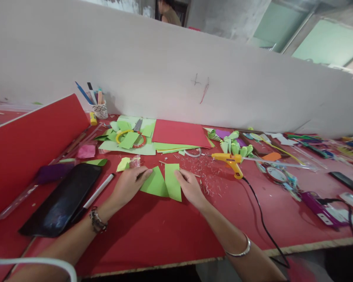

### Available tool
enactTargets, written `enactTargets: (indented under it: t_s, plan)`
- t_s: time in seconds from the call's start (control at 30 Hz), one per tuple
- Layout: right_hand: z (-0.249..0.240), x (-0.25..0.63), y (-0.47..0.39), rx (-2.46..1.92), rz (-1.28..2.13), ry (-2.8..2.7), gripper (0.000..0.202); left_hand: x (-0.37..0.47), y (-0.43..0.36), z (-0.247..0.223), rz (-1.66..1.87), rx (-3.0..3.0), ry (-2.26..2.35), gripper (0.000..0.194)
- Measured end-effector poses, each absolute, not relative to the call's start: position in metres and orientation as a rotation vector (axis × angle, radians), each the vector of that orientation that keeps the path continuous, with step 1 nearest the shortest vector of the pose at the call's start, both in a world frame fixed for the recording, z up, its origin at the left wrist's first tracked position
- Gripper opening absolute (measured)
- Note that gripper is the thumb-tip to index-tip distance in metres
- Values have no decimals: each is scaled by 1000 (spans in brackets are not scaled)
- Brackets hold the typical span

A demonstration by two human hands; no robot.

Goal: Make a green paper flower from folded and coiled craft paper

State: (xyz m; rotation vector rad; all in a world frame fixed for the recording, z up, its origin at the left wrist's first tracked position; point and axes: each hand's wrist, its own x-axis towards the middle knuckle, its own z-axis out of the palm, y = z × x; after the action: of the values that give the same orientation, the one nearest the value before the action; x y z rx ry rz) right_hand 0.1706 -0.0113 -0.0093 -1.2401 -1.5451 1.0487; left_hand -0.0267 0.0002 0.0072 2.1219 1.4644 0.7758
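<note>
Just above the red table, my left hand (pixel 131 183) pinches a green paper piece (pixel 155 183) between thumb and fingers. A second, narrower green paper piece (pixel 173 184) is pinched at its right edge by my right hand (pixel 190 186). The two pieces meet or overlap near their lower corners; I cannot tell if they are joined. Behind them lie scissors (pixel 131 138) with yellow and orange handles, among cut green paper pieces. A yellow glue gun (pixel 231 162) rests to the right of my right hand, its black cord running toward the table's front edge.
A stack of red paper (pixel 181 134) lies near the white partition (pixel 153 66). Rolled green paper cones (pixel 233 144) sit right of it. Left are a black pouch (pixel 63 199), a white marker (pixel 99 190) and a pen cup (pixel 100 109). A purple power strip (pixel 320 209) lies right.
</note>
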Motion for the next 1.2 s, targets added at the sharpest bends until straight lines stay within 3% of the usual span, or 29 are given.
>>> enactTargets:
  t_s: [0.4,0.7,0.9,1.2]
  plan:
    - [-8,178,-8,-1368,867,-1671,37,-33,6,4,725,2154,1496,36]
    - [-11,189,-2,-1404,884,-1598,38,-39,9,11,806,2186,1519,36]
    - [-10,190,-2,-1291,1195,-1615,30,-43,13,6,883,2106,1525,35]
    - [-11,193,0,-1322,1048,-1490,36,-47,15,7,896,2044,1617,38]
